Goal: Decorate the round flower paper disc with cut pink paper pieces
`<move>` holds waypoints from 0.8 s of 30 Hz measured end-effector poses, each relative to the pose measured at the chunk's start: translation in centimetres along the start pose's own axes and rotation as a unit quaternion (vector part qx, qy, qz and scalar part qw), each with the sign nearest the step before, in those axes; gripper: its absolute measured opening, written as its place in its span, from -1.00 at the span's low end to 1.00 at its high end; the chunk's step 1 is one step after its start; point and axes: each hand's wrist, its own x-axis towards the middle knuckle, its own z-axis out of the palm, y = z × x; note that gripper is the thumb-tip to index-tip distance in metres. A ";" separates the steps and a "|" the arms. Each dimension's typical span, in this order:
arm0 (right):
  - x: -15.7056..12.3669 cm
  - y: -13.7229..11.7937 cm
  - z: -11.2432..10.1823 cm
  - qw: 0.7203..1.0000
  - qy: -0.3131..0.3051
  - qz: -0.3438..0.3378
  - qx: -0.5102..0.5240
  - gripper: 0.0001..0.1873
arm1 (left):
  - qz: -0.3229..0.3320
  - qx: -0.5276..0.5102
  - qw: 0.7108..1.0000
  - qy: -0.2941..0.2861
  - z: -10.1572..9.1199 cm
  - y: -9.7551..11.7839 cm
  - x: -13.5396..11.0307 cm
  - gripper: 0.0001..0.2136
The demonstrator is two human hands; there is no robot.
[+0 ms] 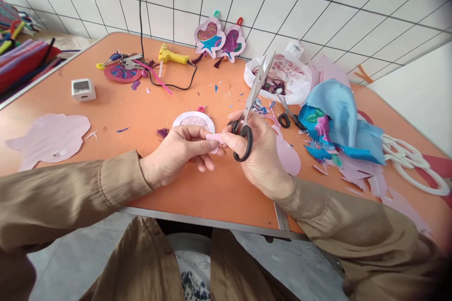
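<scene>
My left hand point(178, 150) pinches a small pink piece of paper or felt point(214, 138) between thumb and fingers, above the orange table. Touching that piece's other end are the thumb and a finger of my right hand point(263, 160). Black-handled scissors point(257, 85) hang on my right hand's fingers, their blades pointing up and away from me. Just behind my hands lies a round white-edged ornament point(193, 121) with a pink loop and a purple tassel. Part of a pink cut-out point(287, 155) shows beside my right hand.
A yellow glue gun point(173, 55), its cord and a white cube point(83, 89) are at the back left. Two ornaments point(209, 37) lean on the tiled wall. A plastic bag point(294, 80), second scissors point(285, 117), blue fabric point(332, 108) and scraps crowd the right. A pink shape point(52, 136) lies left.
</scene>
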 end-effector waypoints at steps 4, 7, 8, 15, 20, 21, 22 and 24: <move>0.0 0.2 -0.6 1.000 -0.018 -0.016 0.007 -0.63 | 0.005 0.008 1.000 -0.002 -0.1 0.3 -0.1 -0.88; 0.0 0.0 -0.9 0.999 -0.040 -0.033 -0.009 -0.63 | 0.006 0.027 1.000 0.004 -0.2 0.4 -0.1 -0.86; 0.0 -0.1 -0.9 0.998 -0.049 -0.036 -0.020 -0.63 | 0.006 0.035 0.999 0.005 -0.2 0.5 -0.1 -0.86; -0.1 -0.2 -0.6 0.997 -0.049 -0.032 -0.051 -0.60 | 0.009 0.047 0.999 0.009 0.0 0.5 -0.1 -0.78; -0.1 -0.1 -0.4 0.998 -0.047 -0.022 -0.020 -0.58 | 0.014 0.045 0.999 0.006 -0.1 0.3 0.0 -0.82; -0.1 -0.1 -0.5 0.998 -0.053 -0.019 -0.011 -0.58 | 0.015 0.045 0.999 0.008 -0.2 0.3 0.0 -0.82; -0.1 0.0 -0.7 0.998 -0.062 -0.016 -0.005 -0.59 | 0.016 0.045 0.999 0.011 -0.3 0.4 0.0 -0.82; -0.1 0.2 -1.2 0.996 -0.092 -0.017 0.004 -0.60 | 0.019 0.045 0.999 0.017 -0.4 0.5 0.0 -0.82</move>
